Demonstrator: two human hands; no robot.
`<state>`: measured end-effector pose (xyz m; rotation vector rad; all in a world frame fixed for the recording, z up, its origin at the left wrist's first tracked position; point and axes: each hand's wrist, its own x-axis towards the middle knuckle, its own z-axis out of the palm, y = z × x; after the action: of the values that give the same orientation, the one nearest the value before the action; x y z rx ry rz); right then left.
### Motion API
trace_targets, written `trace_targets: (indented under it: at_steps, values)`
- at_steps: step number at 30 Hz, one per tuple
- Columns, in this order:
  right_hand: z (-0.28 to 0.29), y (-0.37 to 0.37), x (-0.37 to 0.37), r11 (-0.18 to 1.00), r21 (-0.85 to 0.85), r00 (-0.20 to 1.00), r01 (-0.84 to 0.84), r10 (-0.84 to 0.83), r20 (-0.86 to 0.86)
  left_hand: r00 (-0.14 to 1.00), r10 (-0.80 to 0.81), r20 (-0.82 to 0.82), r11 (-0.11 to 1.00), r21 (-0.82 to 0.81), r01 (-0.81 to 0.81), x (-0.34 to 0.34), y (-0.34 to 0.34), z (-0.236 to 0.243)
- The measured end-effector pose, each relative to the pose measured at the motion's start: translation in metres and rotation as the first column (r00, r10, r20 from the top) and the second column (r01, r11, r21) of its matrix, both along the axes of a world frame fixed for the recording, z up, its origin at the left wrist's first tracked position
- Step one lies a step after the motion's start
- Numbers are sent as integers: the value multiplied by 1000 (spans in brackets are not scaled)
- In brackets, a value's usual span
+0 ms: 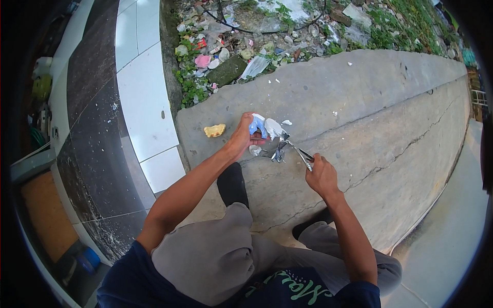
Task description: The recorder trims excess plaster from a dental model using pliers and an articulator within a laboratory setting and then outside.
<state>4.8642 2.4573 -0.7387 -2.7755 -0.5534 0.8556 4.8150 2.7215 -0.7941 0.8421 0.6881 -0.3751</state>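
Observation:
My left hand (239, 139) is closed around a blue-and-white moulded piece (257, 124), curved like a dental impression. Beside its fingers is a chalky white lump (273, 128), and I cannot tell whether it is joined to the blue piece. In my right hand (322, 175) are metal pliers (303, 157), their tips reaching the silvery, shiny bits (279, 153) next to the lump. A smaller white chunk (254, 150) shows just under my left fingers. On the concrete to the left lies a yellow curved piece (214, 130) like a dental mould.
Cracked concrete (390, 138) spreads under the work, dotted with white crumbs (287, 122). Beyond its rough edge is ground with litter, weeds and a mossy block (226, 71). White tiles (146, 97) and dark tiles (105, 138) run along the left. My knees are bent close below my hands.

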Motion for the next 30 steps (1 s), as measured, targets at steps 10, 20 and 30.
trace_targets:
  at_steps: [10, 20, 30]
  values:
    - [36, -36, 11, 977, -211, 997, 23, -8, 72, 929, 165, 331, 983, -129, -129, 5, 23, 50]
    - [121, 47, 24, 959, 282, 992, 9, -44, 117, 871, 144, 469, 990, -76, -123, 26, 21, 125]
    - [143, 57, 30, 958, 189, 936, -218, 150, 320, 875, 226, 427, 968, -198, -154, 24, 17, 146]
